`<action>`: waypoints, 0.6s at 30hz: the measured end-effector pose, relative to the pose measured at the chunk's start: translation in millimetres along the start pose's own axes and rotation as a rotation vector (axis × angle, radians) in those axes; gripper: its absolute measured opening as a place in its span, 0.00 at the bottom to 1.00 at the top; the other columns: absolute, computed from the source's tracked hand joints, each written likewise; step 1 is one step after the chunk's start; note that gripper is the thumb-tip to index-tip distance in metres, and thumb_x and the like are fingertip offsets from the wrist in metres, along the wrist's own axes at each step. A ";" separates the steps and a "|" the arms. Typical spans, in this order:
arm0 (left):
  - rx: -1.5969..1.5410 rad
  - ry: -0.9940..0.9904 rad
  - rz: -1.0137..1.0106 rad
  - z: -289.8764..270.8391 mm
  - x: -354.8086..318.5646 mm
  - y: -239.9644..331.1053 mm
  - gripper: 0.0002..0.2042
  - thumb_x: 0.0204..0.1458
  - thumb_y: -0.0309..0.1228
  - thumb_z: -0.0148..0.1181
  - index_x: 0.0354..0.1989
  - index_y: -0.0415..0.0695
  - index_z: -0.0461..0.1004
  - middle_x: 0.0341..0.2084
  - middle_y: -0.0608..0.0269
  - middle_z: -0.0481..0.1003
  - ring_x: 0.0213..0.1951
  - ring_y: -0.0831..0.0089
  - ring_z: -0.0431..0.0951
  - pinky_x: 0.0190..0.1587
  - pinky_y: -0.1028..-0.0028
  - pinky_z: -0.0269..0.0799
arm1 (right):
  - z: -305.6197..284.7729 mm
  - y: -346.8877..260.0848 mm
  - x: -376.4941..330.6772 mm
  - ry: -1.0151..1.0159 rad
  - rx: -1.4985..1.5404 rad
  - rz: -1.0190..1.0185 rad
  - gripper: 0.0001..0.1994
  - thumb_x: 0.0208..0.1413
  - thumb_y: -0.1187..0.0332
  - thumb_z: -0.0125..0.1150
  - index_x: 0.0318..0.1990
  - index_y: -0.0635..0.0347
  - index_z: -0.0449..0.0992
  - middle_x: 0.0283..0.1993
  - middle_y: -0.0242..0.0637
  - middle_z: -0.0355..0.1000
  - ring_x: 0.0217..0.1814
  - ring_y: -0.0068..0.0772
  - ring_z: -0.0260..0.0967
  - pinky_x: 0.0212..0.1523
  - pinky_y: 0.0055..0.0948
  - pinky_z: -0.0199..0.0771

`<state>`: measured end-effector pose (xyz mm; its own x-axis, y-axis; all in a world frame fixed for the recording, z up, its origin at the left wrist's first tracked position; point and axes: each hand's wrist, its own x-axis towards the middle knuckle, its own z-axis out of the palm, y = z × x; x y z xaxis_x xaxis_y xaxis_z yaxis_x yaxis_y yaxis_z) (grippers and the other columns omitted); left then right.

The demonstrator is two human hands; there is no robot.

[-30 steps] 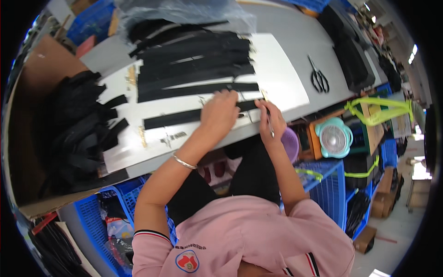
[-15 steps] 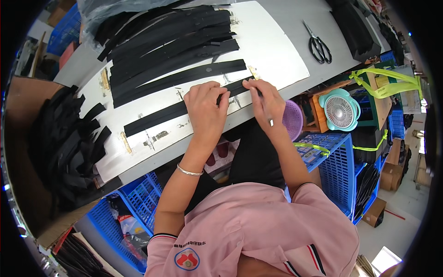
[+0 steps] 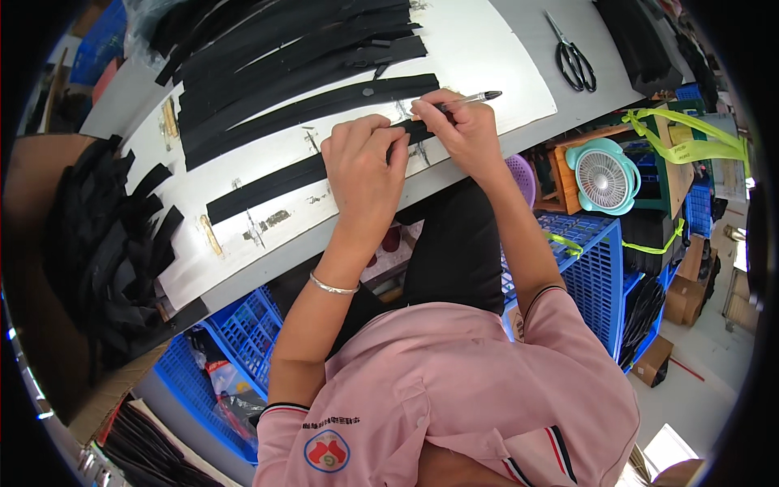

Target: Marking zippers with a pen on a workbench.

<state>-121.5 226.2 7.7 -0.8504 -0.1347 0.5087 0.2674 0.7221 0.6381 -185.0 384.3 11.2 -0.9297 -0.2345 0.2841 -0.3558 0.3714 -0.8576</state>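
Note:
A long black zipper strip point(image 3: 268, 188) lies across the white board point(image 3: 182, 272), slanting up to the right under both my hands. My left hand point(image 3: 363, 166) is closed on it, fingers curled and the thumb near the forefinger. To the right, my right hand point(image 3: 462, 138) grips a clear pen with a dark end point(image 3: 475, 98), which sticks out to the right above the board. Its fingertips are at the strip's right part; whether they also pinch the strip is hidden. Just beyond lies another black zipper strip point(image 3: 316, 105), with several more farther back.
Black-handled scissors point(image 3: 574, 65) lie on the grey table point(image 3: 531, 28) at the far right. A cardboard box point(image 3: 40, 162) with loose black strips stands left. Blue baskets point(image 3: 596, 268), a turquoise fan point(image 3: 604, 178) and a purple basket point(image 3: 522, 177) sit below the table's edge.
My right hand has turned, and the pen, earlier mostly hidden in the palm, now points out to the right. My left hand stays on the strip. The view has shifted slightly.

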 end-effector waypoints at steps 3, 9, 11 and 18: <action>0.018 0.001 0.004 1.1 -0.3 -2.0 0.04 0.47 0.27 0.72 0.32 0.45 0.85 0.38 0.70 0.81 0.43 0.69 0.76 0.47 0.68 0.65 | 4.3 -1.9 -0.4 0.010 -0.092 -0.090 0.10 0.62 0.64 0.66 0.35 0.64 0.83 0.25 0.34 0.77 0.19 0.24 0.67 0.23 0.25 0.65; -0.006 0.048 0.040 3.1 -0.7 -4.0 0.04 0.45 0.26 0.71 0.29 0.44 0.82 0.36 0.70 0.78 0.42 0.67 0.74 0.45 0.66 0.63 | 3.2 -1.6 -2.9 -0.048 -0.327 -0.173 0.09 0.63 0.66 0.67 0.41 0.65 0.83 0.35 0.36 0.82 0.27 0.20 0.75 0.29 0.22 0.72; -0.028 0.053 0.052 4.2 -0.5 -4.4 0.04 0.46 0.26 0.71 0.29 0.44 0.82 0.36 0.70 0.78 0.42 0.67 0.74 0.45 0.66 0.63 | 4.2 -1.7 -2.3 -0.048 -0.348 -0.176 0.09 0.63 0.67 0.66 0.41 0.65 0.83 0.35 0.36 0.82 0.27 0.21 0.75 0.28 0.23 0.72; -0.008 0.053 0.055 1.8 -2.0 -4.6 0.04 0.46 0.26 0.71 0.29 0.44 0.82 0.36 0.70 0.78 0.41 0.66 0.74 0.45 0.65 0.63 | 11.1 -4.3 -1.8 0.044 -0.285 -0.227 0.10 0.59 0.66 0.68 0.32 0.64 0.83 0.34 0.32 0.82 0.23 0.35 0.75 0.25 0.29 0.72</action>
<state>-121.8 224.3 2.7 -0.8094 -0.1310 0.5725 0.3164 0.7239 0.6131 -180.7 373.1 9.6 -0.8248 -0.3032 0.4773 -0.5604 0.5508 -0.6185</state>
